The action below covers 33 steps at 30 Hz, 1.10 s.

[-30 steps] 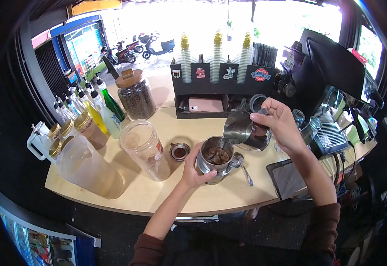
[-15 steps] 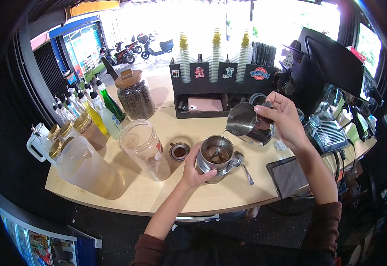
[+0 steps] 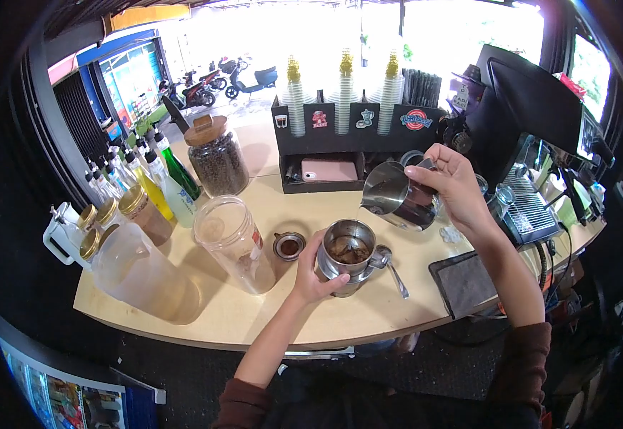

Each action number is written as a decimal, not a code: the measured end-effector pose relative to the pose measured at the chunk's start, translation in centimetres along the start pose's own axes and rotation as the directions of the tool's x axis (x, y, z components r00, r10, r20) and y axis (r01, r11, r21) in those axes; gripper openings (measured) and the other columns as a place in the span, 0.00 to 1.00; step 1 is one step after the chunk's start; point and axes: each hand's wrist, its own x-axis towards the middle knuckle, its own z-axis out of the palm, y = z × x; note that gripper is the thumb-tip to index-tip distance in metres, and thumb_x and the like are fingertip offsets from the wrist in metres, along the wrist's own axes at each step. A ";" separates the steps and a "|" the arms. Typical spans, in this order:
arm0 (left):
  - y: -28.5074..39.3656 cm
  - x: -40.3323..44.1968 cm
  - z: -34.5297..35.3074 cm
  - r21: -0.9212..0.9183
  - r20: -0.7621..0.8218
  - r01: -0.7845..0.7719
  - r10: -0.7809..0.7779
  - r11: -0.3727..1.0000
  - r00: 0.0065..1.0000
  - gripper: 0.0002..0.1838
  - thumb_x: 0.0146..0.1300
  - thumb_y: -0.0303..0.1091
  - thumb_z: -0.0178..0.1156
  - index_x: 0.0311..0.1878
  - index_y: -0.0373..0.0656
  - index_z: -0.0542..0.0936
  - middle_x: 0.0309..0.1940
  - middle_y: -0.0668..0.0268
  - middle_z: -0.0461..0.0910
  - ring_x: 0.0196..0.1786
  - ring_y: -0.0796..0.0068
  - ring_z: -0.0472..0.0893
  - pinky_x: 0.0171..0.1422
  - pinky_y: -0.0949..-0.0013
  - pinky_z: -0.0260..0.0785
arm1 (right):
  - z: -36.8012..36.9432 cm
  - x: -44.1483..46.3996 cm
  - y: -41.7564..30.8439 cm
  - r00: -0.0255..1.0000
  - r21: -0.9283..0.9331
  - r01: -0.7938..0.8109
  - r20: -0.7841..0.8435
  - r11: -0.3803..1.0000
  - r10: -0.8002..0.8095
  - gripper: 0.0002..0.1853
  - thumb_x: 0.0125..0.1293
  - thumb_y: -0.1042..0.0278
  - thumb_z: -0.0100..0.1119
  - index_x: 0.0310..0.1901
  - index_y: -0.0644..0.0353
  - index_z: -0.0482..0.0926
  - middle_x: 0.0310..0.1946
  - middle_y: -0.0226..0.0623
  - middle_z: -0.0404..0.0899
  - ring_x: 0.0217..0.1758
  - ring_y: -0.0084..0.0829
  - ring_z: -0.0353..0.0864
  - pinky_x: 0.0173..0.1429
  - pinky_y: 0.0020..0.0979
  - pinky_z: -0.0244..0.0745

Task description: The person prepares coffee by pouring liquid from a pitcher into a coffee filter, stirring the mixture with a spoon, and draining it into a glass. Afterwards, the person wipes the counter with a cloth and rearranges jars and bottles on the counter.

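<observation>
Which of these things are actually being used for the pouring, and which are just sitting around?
In use:
- metal pitcher, tilted in the right hand
- metal cup, steadied by the left hand

Apparently just lying about:
- pink phone
- lidded jar
- green bottle
- spoon, possibly for later

Cup (image 3: 350, 267) between jar (image 3: 236, 250) at left and spoon (image 3: 398, 280) at right.

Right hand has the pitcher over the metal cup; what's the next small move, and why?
I'd probably have the right hand level the pitcher slightly to check the fill: it tilts toward the metal cup, where dark, wet contents sit below the rim, while the left hand holds the cup.
</observation>
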 end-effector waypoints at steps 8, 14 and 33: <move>-0.1 -0.1 0.1 -0.017 0.004 -0.009 0.009 1.000 1.000 0.43 0.41 0.47 0.71 0.60 0.34 0.69 0.52 0.56 0.75 0.57 0.63 0.74 0.64 0.62 0.62 | 1.4 0.6 -0.2 0.999 0.098 0.024 0.024 0.995 -0.027 0.15 0.60 0.77 0.65 0.28 0.56 0.64 0.23 0.25 0.73 0.26 0.15 0.77 0.29 0.18 0.80; 0.1 -0.1 0.2 -0.047 -0.010 0.007 -0.007 0.999 1.000 0.44 0.41 0.47 0.71 0.61 0.33 0.68 0.53 0.55 0.74 0.57 0.63 0.74 0.65 0.62 0.62 | 2.0 0.3 -0.9 0.999 0.125 -0.001 0.052 0.992 -0.005 0.15 0.59 0.77 0.65 0.28 0.56 0.65 0.24 0.26 0.74 0.26 0.14 0.78 0.29 0.18 0.80; 0.1 -0.5 0.2 0.025 -0.047 0.011 -0.010 1.000 0.999 0.43 0.41 0.46 0.69 0.60 0.34 0.68 0.51 0.56 0.75 0.57 0.64 0.74 0.64 0.62 0.63 | -5.6 -3.2 6.0 0.986 0.212 -0.047 -0.146 0.976 0.079 0.10 0.60 0.78 0.63 0.30 0.56 0.69 0.28 0.28 0.77 0.30 0.17 0.76 0.38 0.20 0.70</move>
